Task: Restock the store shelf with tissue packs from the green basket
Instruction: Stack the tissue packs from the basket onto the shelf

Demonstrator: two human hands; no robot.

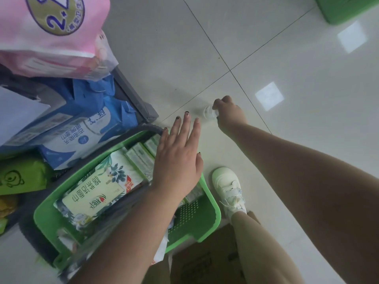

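The green basket (207,220) sits on the floor at lower left, holding a large pale green tissue pack (96,195) and several small packs (141,156) along its far side. My left hand (178,158) hovers over the basket's far right corner with fingers straight and spread, holding nothing. My right hand (227,112) reaches down to the floor beyond the basket and grips a small clear plastic bottle (210,113). The shelf (133,95) stands at left, stocked with blue tissue packs (82,132) and a pink pack (51,31) above them.
A cardboard box (205,261) lies by the basket at the bottom. My white shoe (227,189) stands right of the basket. Another green basket (346,9) is at top right. A green pack (22,177) lies low on the shelf. Tiled floor stretches to the right.
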